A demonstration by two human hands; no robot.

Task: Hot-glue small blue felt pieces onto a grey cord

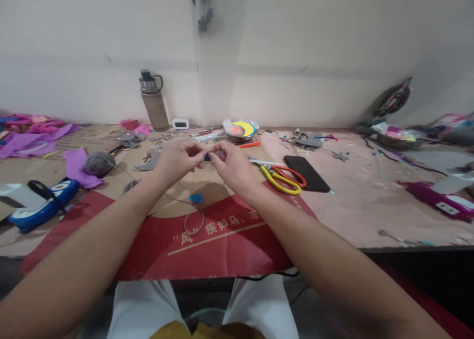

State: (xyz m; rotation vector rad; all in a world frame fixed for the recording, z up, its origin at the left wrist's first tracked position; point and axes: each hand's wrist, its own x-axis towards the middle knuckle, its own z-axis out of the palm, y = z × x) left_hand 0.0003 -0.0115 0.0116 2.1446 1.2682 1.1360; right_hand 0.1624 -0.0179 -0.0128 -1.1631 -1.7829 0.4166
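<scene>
My left hand [180,159] and my right hand [232,164] meet above the cardboard sheet [229,252], fingertips pinched. Between them is a small dark blue piece [207,157], perhaps felt, mostly covered by the fingers. Below, a bright blue piece [196,198] lies on the cardboard beside a loop of grey cord [194,221]. A ball of grey yarn [99,164] rests to the left, its strand running toward my left forearm. Close to my right hand lie scissors [283,178] with one red and one yellow handle. Grey crescent cutouts [148,161] sit behind my left wrist.
A black phone [306,173] lies right of the scissors. Behind stand a water bottle [154,104], a small white clock [180,124] and a bowl [240,131] of bits. Glue guns, one blue [44,206], one purple [437,198], flank the workspace. Purple scraps [40,139] lie far left.
</scene>
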